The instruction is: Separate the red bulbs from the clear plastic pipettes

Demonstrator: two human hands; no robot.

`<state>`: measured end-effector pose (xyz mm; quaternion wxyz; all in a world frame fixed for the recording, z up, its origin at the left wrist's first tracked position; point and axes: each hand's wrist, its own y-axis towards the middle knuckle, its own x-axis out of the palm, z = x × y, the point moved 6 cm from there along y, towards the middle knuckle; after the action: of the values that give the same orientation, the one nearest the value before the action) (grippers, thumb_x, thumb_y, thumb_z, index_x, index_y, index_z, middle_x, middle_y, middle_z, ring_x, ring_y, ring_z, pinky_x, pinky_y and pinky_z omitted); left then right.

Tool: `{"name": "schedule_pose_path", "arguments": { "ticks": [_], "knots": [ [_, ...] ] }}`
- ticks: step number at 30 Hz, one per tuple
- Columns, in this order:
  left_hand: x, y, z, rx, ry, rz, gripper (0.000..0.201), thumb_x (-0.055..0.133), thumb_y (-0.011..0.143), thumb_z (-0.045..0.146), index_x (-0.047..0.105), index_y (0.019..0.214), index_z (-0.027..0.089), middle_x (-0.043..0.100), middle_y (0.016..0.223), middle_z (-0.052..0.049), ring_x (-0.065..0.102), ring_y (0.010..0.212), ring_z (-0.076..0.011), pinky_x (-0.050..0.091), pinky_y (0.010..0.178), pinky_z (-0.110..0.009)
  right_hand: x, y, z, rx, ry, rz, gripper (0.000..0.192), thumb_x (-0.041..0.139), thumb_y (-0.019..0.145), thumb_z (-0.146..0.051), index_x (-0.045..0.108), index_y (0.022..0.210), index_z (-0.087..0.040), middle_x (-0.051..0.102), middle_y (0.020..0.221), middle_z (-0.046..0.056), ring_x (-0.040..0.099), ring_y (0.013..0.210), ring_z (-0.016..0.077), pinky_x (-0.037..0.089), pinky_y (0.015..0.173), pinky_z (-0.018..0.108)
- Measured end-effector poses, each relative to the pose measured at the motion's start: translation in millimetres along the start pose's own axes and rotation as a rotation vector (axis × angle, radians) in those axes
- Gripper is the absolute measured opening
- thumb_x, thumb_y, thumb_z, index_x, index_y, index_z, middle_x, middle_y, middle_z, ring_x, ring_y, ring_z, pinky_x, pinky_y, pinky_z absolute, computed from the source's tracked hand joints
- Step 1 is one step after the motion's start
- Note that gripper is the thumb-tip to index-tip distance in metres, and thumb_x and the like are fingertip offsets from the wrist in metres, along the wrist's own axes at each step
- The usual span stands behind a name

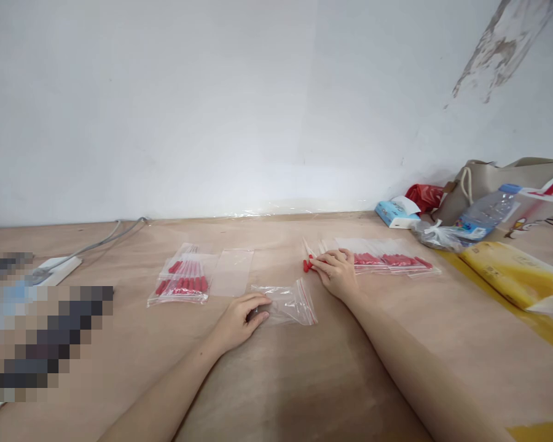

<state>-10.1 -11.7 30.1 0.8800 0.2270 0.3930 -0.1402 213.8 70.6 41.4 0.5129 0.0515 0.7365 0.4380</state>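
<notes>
My left hand [243,319] has its thumb and fingers closed on the left end of a clear zip bag [286,304], which lies flat with its red seal line to the right. My right hand [336,271] reaches past the bag, its fingers pinched at a small red-ended piece [306,265] with a thin pale tip pointing away. Exactly what kind of piece it is I cannot make out. Under and beside that hand lie clear bags with rows of red-ended pieces [394,260]. To the left is a filled zip bag [184,285] of similar pieces, beside a flat clear bag [231,272].
A tissue pack [396,215], a plastic bottle [488,209], a beige bag [461,184] and a yellow pack [516,276] crowd the right side. Yellow tape [493,291] runs along the table there. At left are a white power strip [59,270], a grey cable [96,245] and blurred-out items.
</notes>
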Motion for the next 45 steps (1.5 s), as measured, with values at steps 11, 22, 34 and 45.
{"name": "schedule_pose_path", "arguments": {
  "ticks": [11,22,34,45],
  "knots": [
    [1.1,-0.2,-0.7,-0.001,-0.001,-0.004,0.025,0.05,0.083,0.026,0.059,0.106,0.022,0.06,0.109,-0.005,0.055,0.1,-0.0166,0.044,0.09,-0.032,-5.7,0.0,0.5,0.12,-0.021,-0.007,0.022,0.052,0.078,-0.033,0.063,0.095,-0.023,0.062,0.097,0.005,0.048,0.095,0.0214,0.019,0.092,0.042],
    [1.3,-0.6,-1.7,-0.009,-0.012,-0.007,0.025,0.05,0.083,0.026,0.059,0.107,0.023,0.06,0.109,-0.005,0.055,0.101,-0.0168,0.043,0.09,-0.033,-9.8,-2.8,8.8,0.151,-0.165,-0.032,0.022,0.054,0.07,-0.027,0.063,0.09,-0.022,0.06,0.101,0.005,0.046,0.098,0.0221,0.018,0.093,0.043],
    [0.7,-0.2,-0.4,-0.006,-0.018,0.001,0.025,0.05,0.083,0.027,0.06,0.105,0.023,0.061,0.108,-0.005,0.056,0.1,-0.0168,0.044,0.089,-0.033,-8.5,-1.2,8.3,0.065,-0.162,0.065,0.018,0.048,0.085,-0.028,0.065,0.091,-0.022,0.066,0.086,0.004,0.052,0.088,0.0195,0.019,0.092,0.042],
    [-3.5,-2.1,1.0,0.048,0.013,0.081,0.026,0.052,0.082,0.026,0.06,0.107,0.022,0.058,0.114,-0.006,0.052,0.109,-0.0188,0.041,0.096,-0.037,-20.1,-2.8,4.1,0.157,-0.003,0.18,0.02,0.049,0.084,-0.031,0.063,0.094,-0.02,0.064,0.087,0.005,0.054,0.084,0.0173,0.026,0.084,0.037]
  ]
}}
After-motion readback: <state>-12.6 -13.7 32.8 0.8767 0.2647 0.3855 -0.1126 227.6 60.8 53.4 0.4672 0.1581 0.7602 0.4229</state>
